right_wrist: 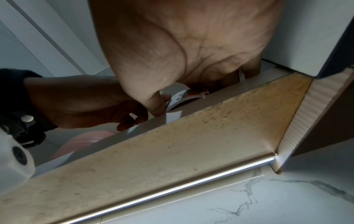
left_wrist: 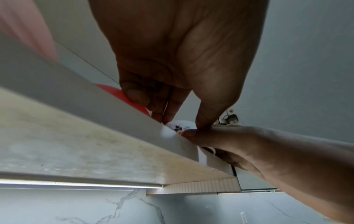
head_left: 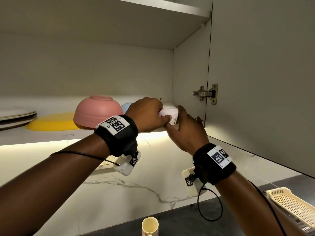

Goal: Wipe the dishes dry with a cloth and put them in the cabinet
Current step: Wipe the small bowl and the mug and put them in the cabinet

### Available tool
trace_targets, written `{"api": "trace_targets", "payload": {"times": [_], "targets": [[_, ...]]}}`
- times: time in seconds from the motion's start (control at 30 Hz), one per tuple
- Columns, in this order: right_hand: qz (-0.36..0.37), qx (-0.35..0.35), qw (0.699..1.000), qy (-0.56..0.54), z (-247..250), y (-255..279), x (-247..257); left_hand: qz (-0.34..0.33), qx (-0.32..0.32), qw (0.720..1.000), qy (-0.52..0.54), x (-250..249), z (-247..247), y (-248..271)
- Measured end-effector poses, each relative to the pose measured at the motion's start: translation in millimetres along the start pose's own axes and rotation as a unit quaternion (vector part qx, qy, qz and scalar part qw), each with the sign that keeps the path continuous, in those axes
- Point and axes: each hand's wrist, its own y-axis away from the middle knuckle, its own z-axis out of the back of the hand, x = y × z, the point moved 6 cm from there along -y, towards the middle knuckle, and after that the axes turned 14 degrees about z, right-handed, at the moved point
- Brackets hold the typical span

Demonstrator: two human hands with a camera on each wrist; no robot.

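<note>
White cup (head_left: 168,113), just right of the pink bowl (head_left: 98,113): glossy white glaze, flower print noted. Pink bowl: matt, finely ridged. Yellow plate (head_left: 51,124), left of the bowl: smooth, dull sheen. Cabinet shelf (head_left: 42,135) under the bowl: matt pale laminate. Hinge (head_left: 205,93), far right of the bowl: bright metal. Wall (head_left: 119,181) below the bowl: polished, grey-veined marble look. Basket (head_left: 291,203), far below-right: cream perforated plastic.

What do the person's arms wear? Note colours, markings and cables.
No sleeves. The left wrist band and right wrist band are black, each topped with white plates of black square codes. A white camera block hangs beneath each, trailing a thin black cable.
</note>
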Motion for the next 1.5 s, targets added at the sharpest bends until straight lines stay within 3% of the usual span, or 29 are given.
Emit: {"api": "trace_targets", "payload": {"times": [0.23,0.5,0.67,0.8,1.0,1.13,1.2,1.33,1.5], "targets": [[0.022,-0.039,0.999,-0.023,-2,9,-3,-0.012,-0.023,0.998,0.06,9,7,22],[0.041,-0.109,0.99,-0.076,13,46,9,-0.041,-0.074,0.987,0.136,36,16,83],[0.106,-0.134,0.984,-0.057,11,63,17,-0.014,-0.034,0.986,0.163,57,1,135],[0.186,-0.134,0.971,-0.066,-1,107,41,0.011,0.014,0.984,0.177,78,-30,181],[0.224,0.018,0.967,-0.119,-71,183,52,0.086,0.103,0.981,0.14,119,-95,250],[0.238,0.137,0.944,-0.181,-130,241,62,0.135,0.148,0.97,0.134,144,-130,296],[0.25,0.235,0.919,-0.193,-166,275,68,0.171,0.159,0.964,0.125,157,-145,318],[0.27,0.448,0.832,-0.182,-241,346,77,0.212,0.202,0.947,0.132,176,-175,361],[0.255,0.542,0.78,-0.183,-298,388,88,0.252,0.251,0.928,0.112,197,-195,397]]}}
